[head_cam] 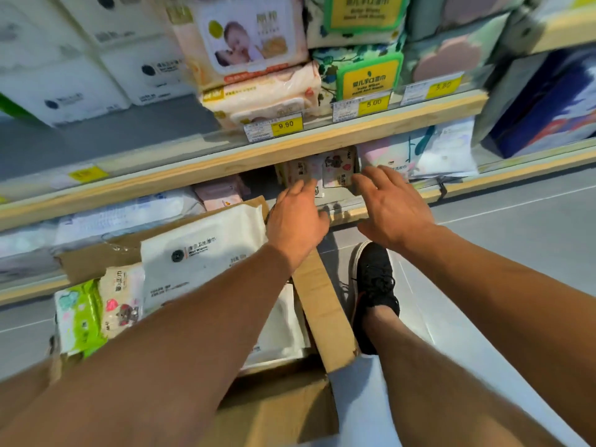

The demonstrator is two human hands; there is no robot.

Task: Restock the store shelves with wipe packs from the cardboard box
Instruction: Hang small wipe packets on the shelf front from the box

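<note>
Two bare hands at lower shelf (348, 217), left hand (296, 217) and right hand (395, 208) fingers spread, holding nothing, small wipe packs (335, 171) just beyond fingertips, more packs in cardboard box (325, 304) below.

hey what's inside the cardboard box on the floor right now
The cardboard box holds a large white wipe pack, a small bear-print pack and a green pack. The forearms cover whatever lies deeper.

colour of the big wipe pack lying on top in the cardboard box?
White, with a black round logo and dark text: the large white wipe pack in the brown cardboard box. Head view.
</note>
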